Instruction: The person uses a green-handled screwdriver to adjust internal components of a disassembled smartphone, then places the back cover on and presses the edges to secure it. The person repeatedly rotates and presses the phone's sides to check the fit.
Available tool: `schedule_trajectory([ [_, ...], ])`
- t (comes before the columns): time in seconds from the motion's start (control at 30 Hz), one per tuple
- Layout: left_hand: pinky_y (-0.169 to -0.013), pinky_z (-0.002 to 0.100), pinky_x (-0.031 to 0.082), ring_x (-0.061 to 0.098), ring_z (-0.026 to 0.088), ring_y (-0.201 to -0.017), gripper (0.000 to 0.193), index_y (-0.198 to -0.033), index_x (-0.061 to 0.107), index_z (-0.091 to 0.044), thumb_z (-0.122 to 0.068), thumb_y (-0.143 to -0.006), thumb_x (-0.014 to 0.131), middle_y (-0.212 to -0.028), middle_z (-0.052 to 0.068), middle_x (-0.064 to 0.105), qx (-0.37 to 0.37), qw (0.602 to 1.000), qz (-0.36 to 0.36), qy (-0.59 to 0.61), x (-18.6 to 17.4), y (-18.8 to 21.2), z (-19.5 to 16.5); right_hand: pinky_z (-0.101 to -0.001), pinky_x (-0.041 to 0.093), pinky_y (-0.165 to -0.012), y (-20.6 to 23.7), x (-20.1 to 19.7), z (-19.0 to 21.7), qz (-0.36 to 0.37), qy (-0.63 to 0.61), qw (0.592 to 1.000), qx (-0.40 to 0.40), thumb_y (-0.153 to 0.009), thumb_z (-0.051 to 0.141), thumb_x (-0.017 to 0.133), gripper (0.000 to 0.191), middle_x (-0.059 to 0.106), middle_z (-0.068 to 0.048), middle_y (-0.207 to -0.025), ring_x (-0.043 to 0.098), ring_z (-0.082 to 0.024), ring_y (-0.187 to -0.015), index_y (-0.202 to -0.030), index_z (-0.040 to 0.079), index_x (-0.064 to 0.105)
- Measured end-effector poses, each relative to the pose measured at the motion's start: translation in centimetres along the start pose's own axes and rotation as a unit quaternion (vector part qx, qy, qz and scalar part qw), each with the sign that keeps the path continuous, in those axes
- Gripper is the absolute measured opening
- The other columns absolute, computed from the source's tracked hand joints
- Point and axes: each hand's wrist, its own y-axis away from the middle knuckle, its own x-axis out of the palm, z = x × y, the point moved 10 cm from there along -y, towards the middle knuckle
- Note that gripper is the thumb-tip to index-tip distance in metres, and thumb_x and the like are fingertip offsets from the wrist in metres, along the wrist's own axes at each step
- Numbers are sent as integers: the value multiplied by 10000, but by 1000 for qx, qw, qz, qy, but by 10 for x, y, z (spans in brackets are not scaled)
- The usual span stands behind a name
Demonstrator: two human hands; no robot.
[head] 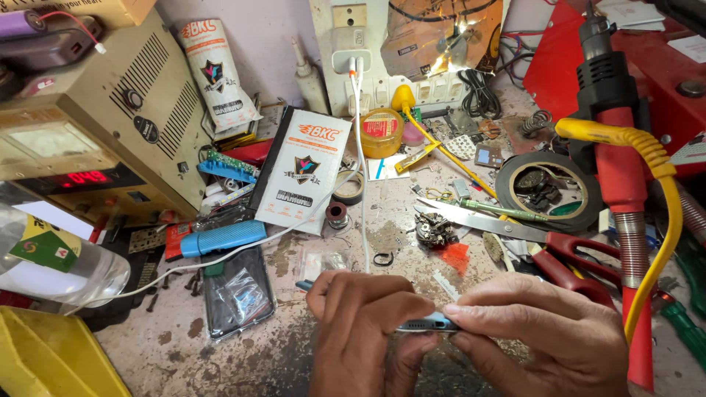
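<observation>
A slim light-blue phone [429,323] sits edge-on between both hands, low in the middle of the view, just above the stained workbench [294,345]. Its end with the small port and holes faces the camera. The left hand [360,334] curls over the phone's left part, fingers [382,305] bent tight and pinching the edge, with the tip of a thin blue tool [303,284] poking out behind its knuckles. The right hand [544,338] grips the phone's right end, thumb and forefinger closed narrow on it.

Just beyond the hands lie a small black ring [382,259] and a clear plastic bag [322,261]. A white cable [362,184] runs down from a charger on the wall to the bench near the hands. To the left lies a dark phone [237,294] face up beside a blue-handled tool [223,238]. A white packet with an orange and black print [303,170] lies further back, next to a yellow-lidded round tin [382,132]. To the right, red-handled scissors [515,231] lie open near a roll of black tape [548,191]. A red and black hot-air gun [618,147] stands at the right, with a yellow cable [654,176] looped across it. A beige power supply [95,125] with a red display stands at far left, a clear plastic bottle [59,265] lying below it.
</observation>
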Motion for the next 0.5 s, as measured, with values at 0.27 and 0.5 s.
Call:
schedule_trajectory([
  [0.27,-1021,468,416,618,186,-960,191,-1111,553,-162,-349,-1074,570,-1011,29,612,9,998,-55,22,-1,8,4,-264,613,-805,-1,4,-3,22,6,1000,-2,-698,70,872,343,788,-94,-980,769,-157,-923,-1026,39,778],
  [0.5,-919,419,511,586,220,-989,309,-1173,569,-122,-377,-1033,674,-1038,84,580,-21,990,-79,117,-4,14,9,-245,628,-783,9,-1,-17,-5,-66,997,50,-729,2,868,296,806,-103,-1004,794,-137,-916,-1012,50,794],
])
